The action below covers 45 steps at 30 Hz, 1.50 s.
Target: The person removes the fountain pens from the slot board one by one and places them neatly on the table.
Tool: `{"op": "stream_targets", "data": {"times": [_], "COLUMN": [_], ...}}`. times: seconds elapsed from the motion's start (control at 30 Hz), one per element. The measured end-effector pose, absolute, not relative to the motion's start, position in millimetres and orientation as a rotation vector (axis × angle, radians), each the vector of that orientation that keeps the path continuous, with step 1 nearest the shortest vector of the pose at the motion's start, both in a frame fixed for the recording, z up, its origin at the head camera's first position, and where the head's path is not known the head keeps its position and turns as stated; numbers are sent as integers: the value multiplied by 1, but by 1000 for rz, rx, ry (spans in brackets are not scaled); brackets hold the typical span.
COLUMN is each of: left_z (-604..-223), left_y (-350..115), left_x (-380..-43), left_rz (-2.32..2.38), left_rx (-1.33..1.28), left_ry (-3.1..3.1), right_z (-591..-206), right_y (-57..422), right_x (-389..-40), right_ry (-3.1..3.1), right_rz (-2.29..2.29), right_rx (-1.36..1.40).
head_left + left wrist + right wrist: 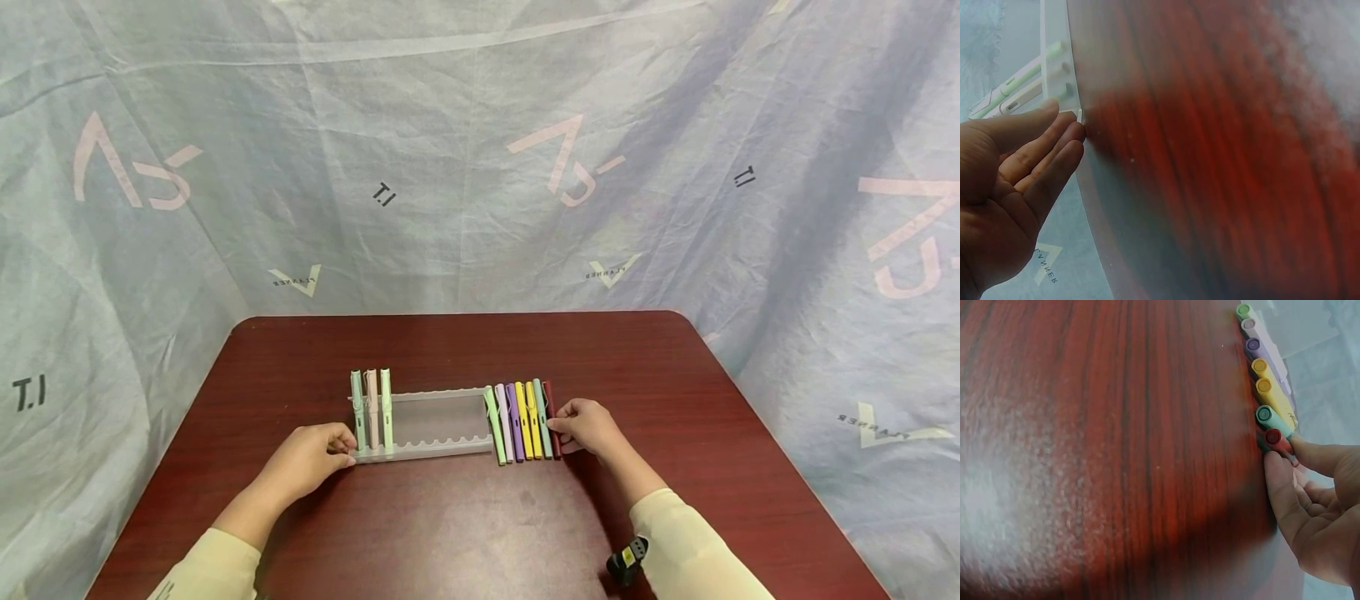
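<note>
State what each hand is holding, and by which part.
The left hand pinches the clear rack by its near left corner. The right hand seems to pinch the dark red pen by its nearer half.

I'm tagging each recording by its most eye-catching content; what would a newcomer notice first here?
Probably the row of seven colorful pens, two of them yellow, just right of the rack, with the right hand at the dark red pen on its right end. Next come three pale pens standing out at the clear rack's left end, where the left hand holds the near corner.
</note>
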<state>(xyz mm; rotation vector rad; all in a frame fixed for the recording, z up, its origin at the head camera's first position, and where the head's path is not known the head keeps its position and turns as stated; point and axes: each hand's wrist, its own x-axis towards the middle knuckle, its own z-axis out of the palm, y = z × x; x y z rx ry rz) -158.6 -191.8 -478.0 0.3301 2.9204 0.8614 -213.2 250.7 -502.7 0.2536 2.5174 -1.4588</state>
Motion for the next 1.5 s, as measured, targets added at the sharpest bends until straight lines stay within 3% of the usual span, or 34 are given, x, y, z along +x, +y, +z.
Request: {"op": "stream_targets", "data": {"times": [1.3, 1.5], "left_z": [-478, -478], "left_y": [-192, -192], "left_x": [-159, -159], "left_rz": [861, 865], "left_rx": [315, 323], "left_ry": [2911, 2910], "right_z": [-498, -488], "right_y": [251, 243], "right_x": [-218, -221], "right_ry": [2527, 2649], "right_rz": [-1455, -1461], "right_rx": [261, 86]}}
